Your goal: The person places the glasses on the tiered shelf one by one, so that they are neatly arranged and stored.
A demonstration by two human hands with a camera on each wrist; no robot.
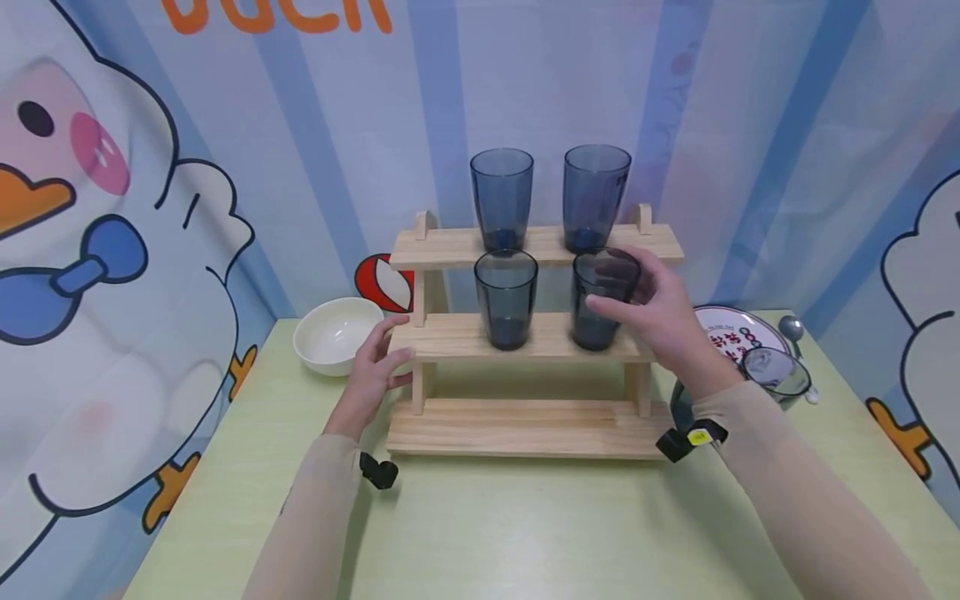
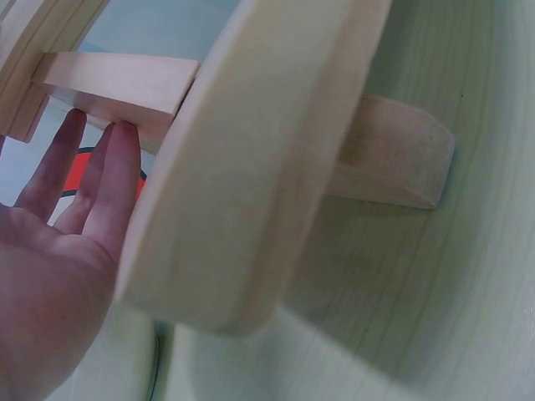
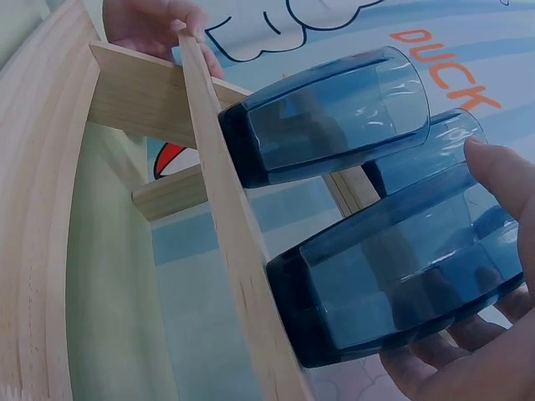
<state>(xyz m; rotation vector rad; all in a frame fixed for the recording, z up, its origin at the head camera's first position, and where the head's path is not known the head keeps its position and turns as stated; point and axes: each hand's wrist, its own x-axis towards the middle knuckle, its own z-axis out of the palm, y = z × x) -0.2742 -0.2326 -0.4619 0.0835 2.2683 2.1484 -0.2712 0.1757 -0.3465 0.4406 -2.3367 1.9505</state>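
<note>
My right hand grips a dark blue glass at the right of the middle shelf, thumb on the near side and fingers behind. In the right wrist view this glass stands with its base right at the shelf. To its left is a second glass on the same shelf. Two more glasses, a left one and a right one, stand upright on the top shelf. My left hand holds the left end of the wooden rack; its fingertips touch an upright.
A white bowl sits left of the rack. On the right, partly behind my right arm, are a patterned plate, another glass and a spoon. The rack's bottom shelf is low on the light green table, before a duck-printed curtain.
</note>
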